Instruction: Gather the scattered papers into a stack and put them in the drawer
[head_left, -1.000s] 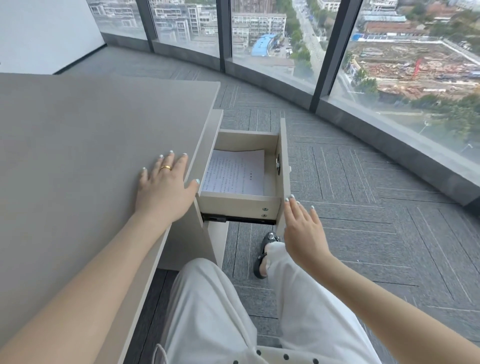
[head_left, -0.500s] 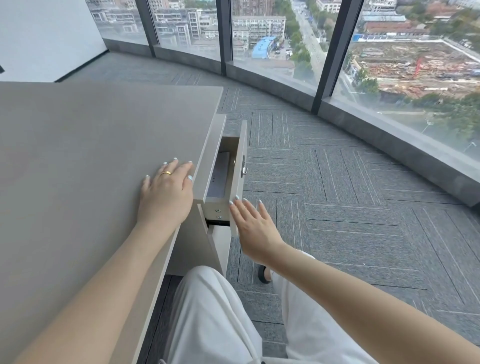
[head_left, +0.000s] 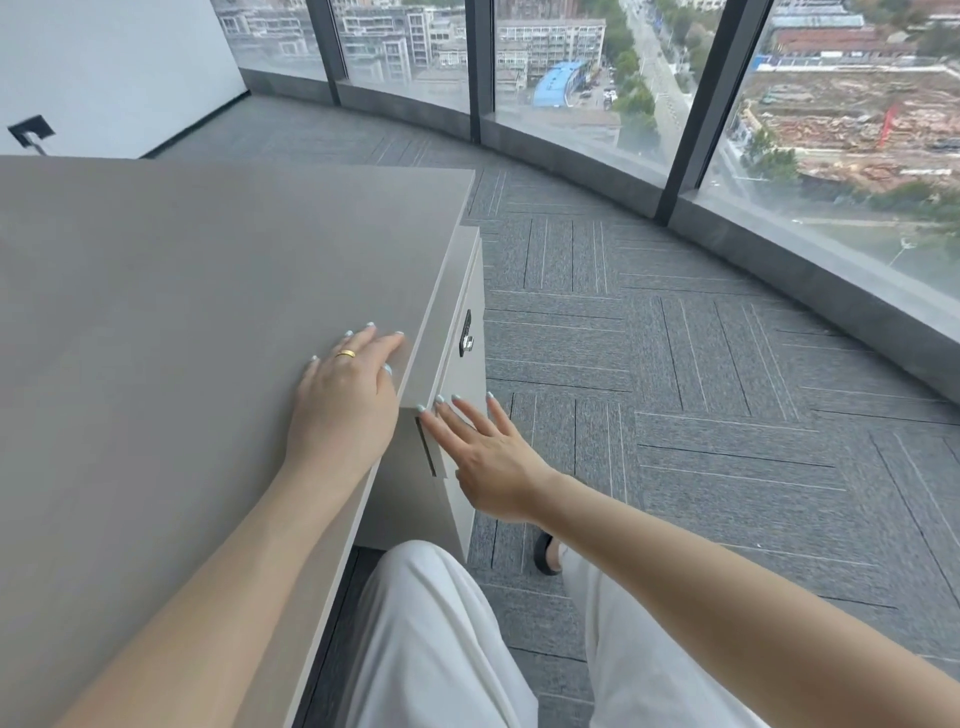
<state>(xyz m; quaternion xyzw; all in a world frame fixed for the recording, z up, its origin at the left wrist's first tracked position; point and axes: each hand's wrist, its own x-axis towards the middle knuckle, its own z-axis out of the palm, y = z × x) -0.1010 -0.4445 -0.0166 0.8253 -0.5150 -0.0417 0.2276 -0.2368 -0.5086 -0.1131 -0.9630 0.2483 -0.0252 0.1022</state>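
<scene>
The drawer (head_left: 467, 364) sits flush under the right edge of the grey desk (head_left: 182, 338), its pale front with a small lock facing right. The papers are hidden inside it. My right hand (head_left: 488, 457) lies flat against the near end of the drawer front, fingers spread, holding nothing. My left hand (head_left: 348, 395), with a gold ring, rests palm down on the desk top by its right edge, fingers apart.
Grey patterned carpet (head_left: 701, 415) stretches to the right of the desk. A curved wall of floor-to-ceiling windows (head_left: 571, 78) runs along the far side. My legs in white trousers (head_left: 441, 649) are below the desk edge, one black shoe on the floor.
The drawer went from pulled out with the papers showing, to nearly shut, to fully shut. My right hand moved left with the drawer front. My left hand stayed on the desk.
</scene>
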